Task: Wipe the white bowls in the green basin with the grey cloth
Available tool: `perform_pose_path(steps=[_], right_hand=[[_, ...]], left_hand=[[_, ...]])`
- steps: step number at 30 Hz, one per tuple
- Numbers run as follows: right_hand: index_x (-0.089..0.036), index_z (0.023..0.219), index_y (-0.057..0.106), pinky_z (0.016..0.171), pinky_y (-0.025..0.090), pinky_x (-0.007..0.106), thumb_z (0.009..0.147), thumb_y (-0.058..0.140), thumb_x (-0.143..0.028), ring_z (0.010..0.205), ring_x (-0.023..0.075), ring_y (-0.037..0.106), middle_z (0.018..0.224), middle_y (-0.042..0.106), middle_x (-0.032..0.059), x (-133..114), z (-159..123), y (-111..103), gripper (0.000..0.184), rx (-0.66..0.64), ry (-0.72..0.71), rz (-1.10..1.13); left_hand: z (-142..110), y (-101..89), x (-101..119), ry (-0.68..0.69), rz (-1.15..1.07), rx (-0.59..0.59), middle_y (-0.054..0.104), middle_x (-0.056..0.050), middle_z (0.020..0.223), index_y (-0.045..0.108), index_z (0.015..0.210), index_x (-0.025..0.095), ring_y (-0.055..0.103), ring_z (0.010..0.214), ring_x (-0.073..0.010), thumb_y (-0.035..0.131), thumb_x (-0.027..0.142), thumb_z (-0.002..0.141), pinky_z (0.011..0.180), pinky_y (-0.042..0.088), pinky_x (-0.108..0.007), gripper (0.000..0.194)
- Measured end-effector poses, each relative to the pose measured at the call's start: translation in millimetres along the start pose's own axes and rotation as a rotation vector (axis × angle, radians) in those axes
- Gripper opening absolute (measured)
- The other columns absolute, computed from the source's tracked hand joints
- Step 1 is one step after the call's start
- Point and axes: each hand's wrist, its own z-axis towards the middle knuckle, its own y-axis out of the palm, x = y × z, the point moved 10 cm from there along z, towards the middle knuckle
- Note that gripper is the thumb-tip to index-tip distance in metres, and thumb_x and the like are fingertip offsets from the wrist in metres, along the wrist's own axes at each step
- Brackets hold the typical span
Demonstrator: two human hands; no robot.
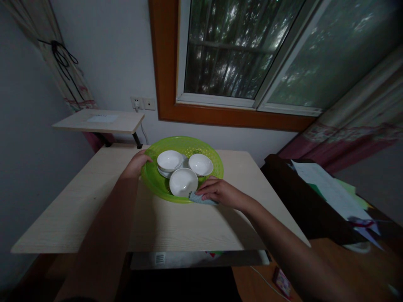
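Note:
A green plastic basket [151, 178] with a wide rim is at the far part of the desk. Inside it sit white bowls: a left bowl [170, 160] on top of other white dishes, a right bowl [200, 164] and a front bowl [183, 183] tipped toward me. My left hand [138, 162] grips the basket's left rim, thumb on the inside. With my right hand [215, 188] I pinch a grey-blue cloth [201, 199], which lies over the basket's front right rim, close beside the front bowl.
The basket rests on a pale wooden desk [189, 230]. A small raised shelf [100, 121] stands at the back left, below a wall socket [137, 102]. Behind is a window [239, 54]. Papers [330, 188] lie on a dark brown piece of furniture to the right.

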Motion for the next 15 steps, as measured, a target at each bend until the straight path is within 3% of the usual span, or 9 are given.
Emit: perform_pose_path(steps=[8, 12, 15], right_hand=[[-0.021, 0.119, 0.079, 0.1, 0.05, 0.035, 0.096, 0.073, -0.029, 0.108, 0.0217, 0.069, 0.115, 0.077, 0.0104, -39, 65, 52, 0.025, 0.007, 0.0, 0.008], [-0.022, 0.12, 0.078, 0.097, 0.049, 0.032, 0.1, 0.067, -0.031, 0.109, 0.0228, 0.07, 0.117, 0.078, 0.0102, -42, 95, 68, 0.025, 0.051, 0.072, -0.05], [-0.022, 0.119, 0.078, 0.092, 0.049, 0.032, 0.102, 0.063, -0.033, 0.106, 0.0234, 0.071, 0.119, 0.078, 0.0099, -42, 102, 72, 0.026, 0.045, 0.134, -0.081]], left_hand=[[7, -2.4, -5, 0.006, -0.001, -0.018, 0.079, -0.007, 0.086, 0.07, 0.116, 0.015, 0.072, 0.072, -0.026, 0.065, 0.017, 0.055, 0.063, 0.057, -0.034, 0.061], [13, -6.3, -8, 0.03, 0.04, -0.006, 0.079, -0.008, 0.087, 0.071, 0.111, 0.015, 0.072, 0.074, -0.0254, 0.062, 0.014, 0.055, 0.064, 0.056, -0.033, 0.057], [10, -6.7, -4, 0.05, 0.071, 0.009, 0.078, -0.008, 0.085, 0.071, 0.11, 0.014, 0.074, 0.079, -0.0292, 0.066, 0.016, 0.058, 0.066, 0.057, -0.035, 0.052]])
